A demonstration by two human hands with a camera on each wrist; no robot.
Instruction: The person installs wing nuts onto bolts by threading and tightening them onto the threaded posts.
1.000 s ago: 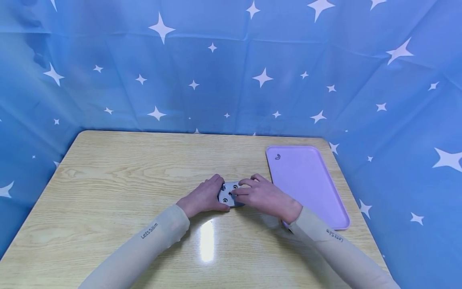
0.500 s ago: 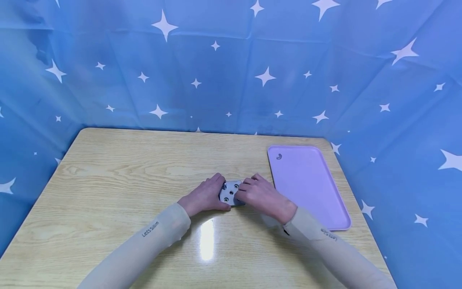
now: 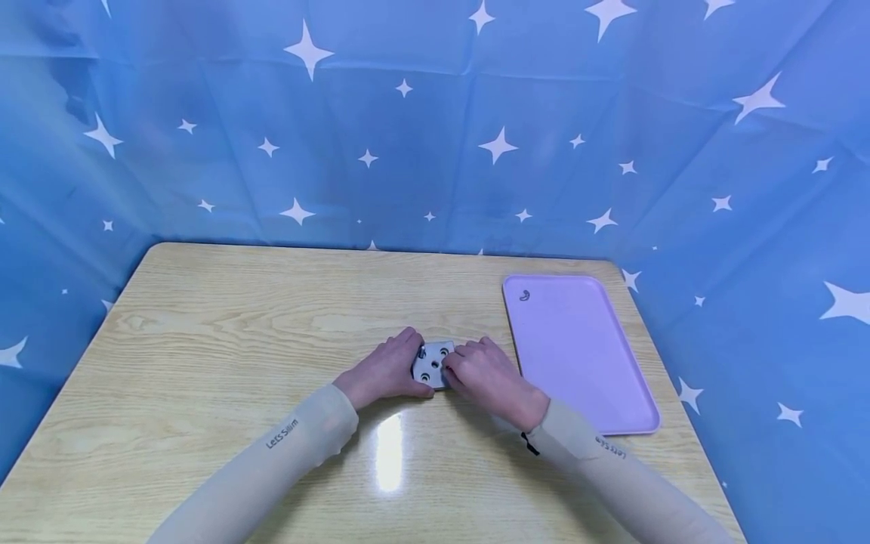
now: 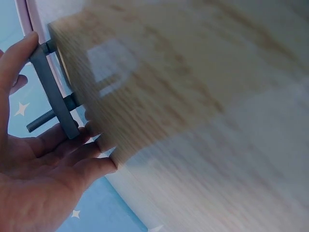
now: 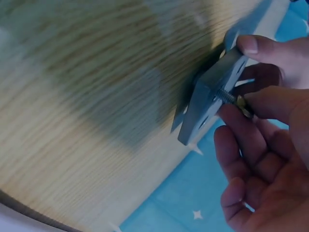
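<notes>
Holding the metal plate (image 3: pixel 430 370), likely stiff, heavy and slick so best taken by its edges, over the table (image 3: pixel 238 340) with a wide-spread left hand (image 3: pixel 384 370) and pinching one bolt (image 5: pixel 226 96) with the right hand (image 3: pixel 489 381).

I have the plate (image 3: pixel 430 357) between my two sets of fingers: left fingers (image 3: pixel 410 337) at its left side, right fingers (image 5: pixel 244 135) at its right. One screw (image 4: pixel 41 120) stands in the plate just beside the left fingers; my right wrist feed puts a second screw (image 5: pixel 227 95) between the right fingers and the plate. The worktop (image 3: pixel 272 317) lies beneath. On it, right of the right fingers, I have the tray (image 3: pixel 578 347); well behind all fingers, the cloth (image 3: pixel 340 98).
</notes>
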